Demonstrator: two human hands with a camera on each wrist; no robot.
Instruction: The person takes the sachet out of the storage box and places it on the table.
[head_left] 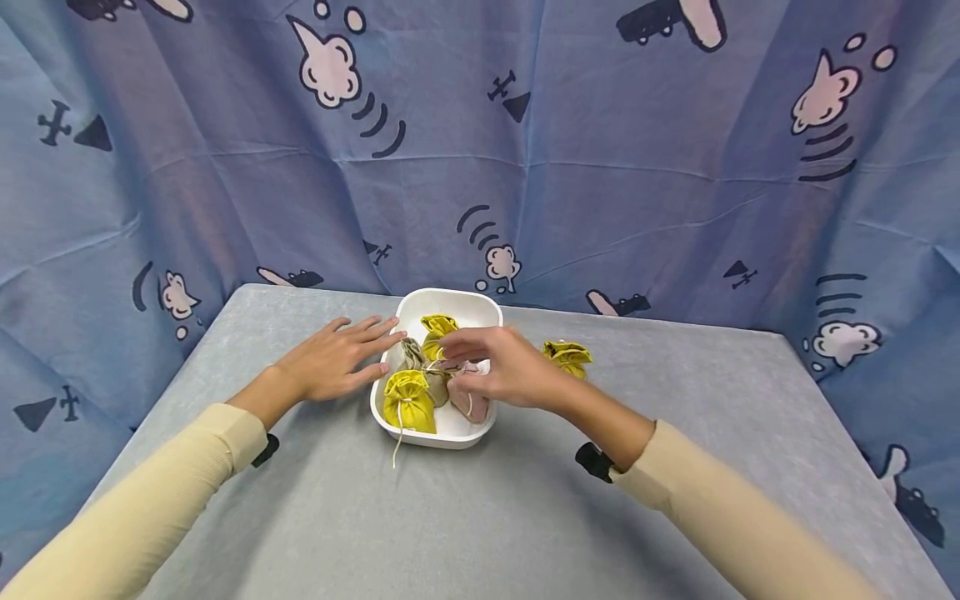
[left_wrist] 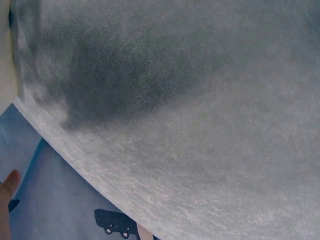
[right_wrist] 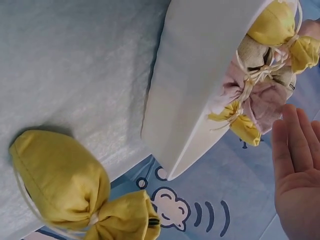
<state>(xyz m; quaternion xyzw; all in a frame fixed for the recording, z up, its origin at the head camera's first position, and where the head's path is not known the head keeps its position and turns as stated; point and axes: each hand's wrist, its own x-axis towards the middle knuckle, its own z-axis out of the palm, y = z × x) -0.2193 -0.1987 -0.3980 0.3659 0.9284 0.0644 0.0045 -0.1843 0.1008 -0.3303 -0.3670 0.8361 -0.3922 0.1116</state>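
Observation:
A white plastic tub (head_left: pixel 450 296) holds small drawstring pouches: a yellow pouch (head_left: pixel 409 407) in the near left corner, another yellow pouch (head_left: pixel 437 325) farther back, a grey-beige pouch (head_left: pixel 437 388) between them and a pink pouch (head_left: pixel 469 403) at the right. Over the pink pouch is my right hand (head_left: pixel 512 367); the right wrist view shows its fingers (right_wrist: pixel 295 135) straight, with nothing gripped. My left hand (head_left: pixel 333 360) lies beside the tub, fingers spread, fingertips at its left rim. To the right of the tub, a yellow pouch (right_wrist: pixel 65 175) lies on the table, partly hidden by the right hand in the head view.
The grey cloth-covered table (head_left: pixel 420 525) extends around the tub. A blue patterned curtain (head_left: pixel 450 100) hangs behind it and along both sides. The tub stands near the table's back edge.

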